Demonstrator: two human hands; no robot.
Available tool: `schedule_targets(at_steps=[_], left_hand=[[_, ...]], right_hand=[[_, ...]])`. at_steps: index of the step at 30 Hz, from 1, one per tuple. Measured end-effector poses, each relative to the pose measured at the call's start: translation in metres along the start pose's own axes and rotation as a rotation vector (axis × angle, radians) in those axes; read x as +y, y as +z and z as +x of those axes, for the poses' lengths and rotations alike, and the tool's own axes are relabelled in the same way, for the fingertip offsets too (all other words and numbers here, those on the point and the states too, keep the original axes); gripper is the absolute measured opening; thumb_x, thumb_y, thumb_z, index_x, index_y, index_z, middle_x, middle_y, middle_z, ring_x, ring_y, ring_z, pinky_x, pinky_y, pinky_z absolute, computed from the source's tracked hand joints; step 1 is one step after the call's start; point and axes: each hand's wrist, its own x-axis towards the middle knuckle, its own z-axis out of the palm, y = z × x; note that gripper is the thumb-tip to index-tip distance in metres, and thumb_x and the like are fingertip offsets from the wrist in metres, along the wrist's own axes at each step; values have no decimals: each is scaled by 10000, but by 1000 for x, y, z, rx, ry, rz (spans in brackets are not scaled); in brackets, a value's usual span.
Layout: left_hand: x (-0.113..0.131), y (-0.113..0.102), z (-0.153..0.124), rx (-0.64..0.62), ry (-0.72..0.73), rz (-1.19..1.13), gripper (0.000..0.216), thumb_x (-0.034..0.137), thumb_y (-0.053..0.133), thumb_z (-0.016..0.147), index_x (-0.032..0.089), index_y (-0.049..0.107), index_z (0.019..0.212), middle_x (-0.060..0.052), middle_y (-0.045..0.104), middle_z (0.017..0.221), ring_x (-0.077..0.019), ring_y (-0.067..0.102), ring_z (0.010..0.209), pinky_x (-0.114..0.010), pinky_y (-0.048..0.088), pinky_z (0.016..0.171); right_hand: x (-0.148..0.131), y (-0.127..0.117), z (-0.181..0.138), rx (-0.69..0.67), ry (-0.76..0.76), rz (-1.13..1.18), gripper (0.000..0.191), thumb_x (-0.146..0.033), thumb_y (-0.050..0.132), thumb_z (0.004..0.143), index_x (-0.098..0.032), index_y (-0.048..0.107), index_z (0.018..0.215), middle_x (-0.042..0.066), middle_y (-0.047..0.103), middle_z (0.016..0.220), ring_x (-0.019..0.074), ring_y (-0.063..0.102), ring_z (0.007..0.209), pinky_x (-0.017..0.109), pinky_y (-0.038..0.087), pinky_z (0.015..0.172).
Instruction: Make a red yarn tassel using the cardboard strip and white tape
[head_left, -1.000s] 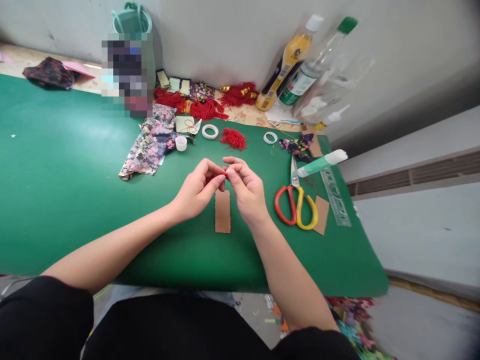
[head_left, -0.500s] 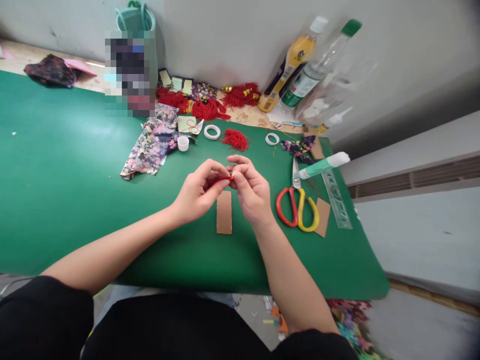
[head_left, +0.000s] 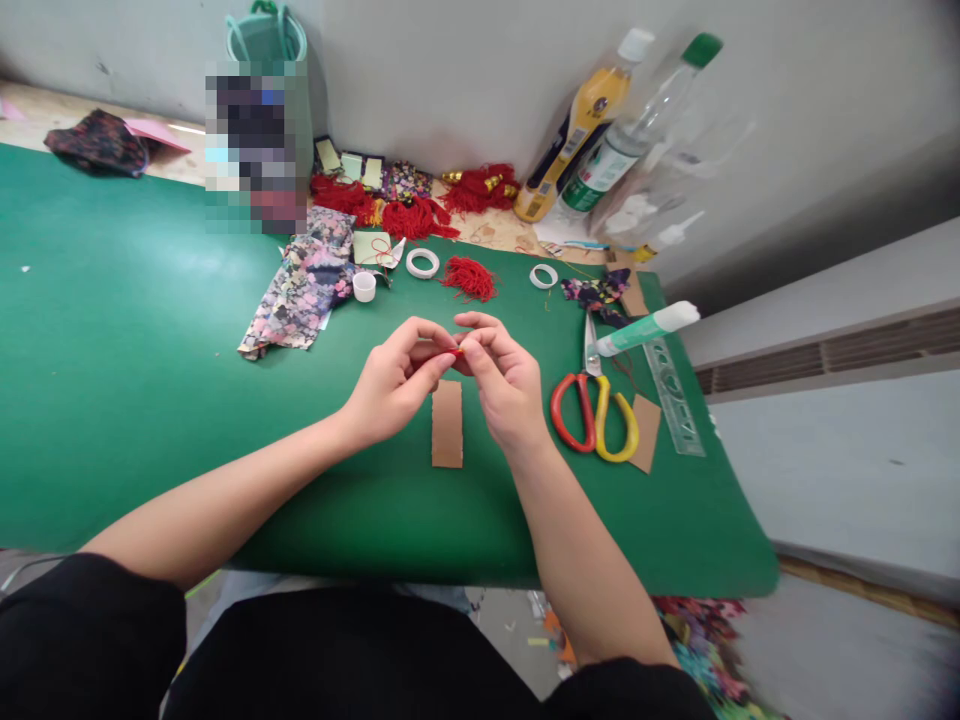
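A: While we've got both hands up over the green mat (head_left: 150,400), the bit that matters is the red thread piece (head_left: 454,352). It sits right where our fingertips meet, so neither hand is really nearer. Our left hand (head_left: 394,385) pinches one end with thumb and forefinger, and our right hand (head_left: 504,385) pinches the other end the same way.

B: Agreed, both hands are closed on it in a tight pinch, other fingers curled in. Which way do we reckon it runs?

A: Side to side, from one hand straight across to the other, held just above the mat. It's tiny in this view though, so we can't honestly tell if it's a single strand or a small bundle.

B: Fair. And the cardboard strip (head_left: 448,423) lies flat just on our side of the fingertips, between our wrists, with its long axis pointing away from us, so crosswise to the thread.

A: Yep. The scissors (head_left: 592,410) are just beside our right hand, and the loose red thread (head_left: 469,277) is farther back, beyond the fingers.
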Motion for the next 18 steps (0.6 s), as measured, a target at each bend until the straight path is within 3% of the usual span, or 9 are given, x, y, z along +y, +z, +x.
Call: schedule_targets(at_steps=[10,18], left_hand=[[1,0,7,-44,-238,-259,372,489,700,769,161,536,832,23,618,590,-36,375,407,-214,334,423],[1,0,8,-48,-260,-362,384,474,725,752,160,512,812,-23,689,646,-18,327,388,-212,315,424]], right_hand=[[0,-2,1,59,-41,-91,249,-464,706,782,-219,660,771,60,601,1074,156,621,921,303,585,784],[3,-6,1,28,-63,-20,112,-350,696,810,-239,697,820,35,636,1038,150,625,925,310,549,830]])
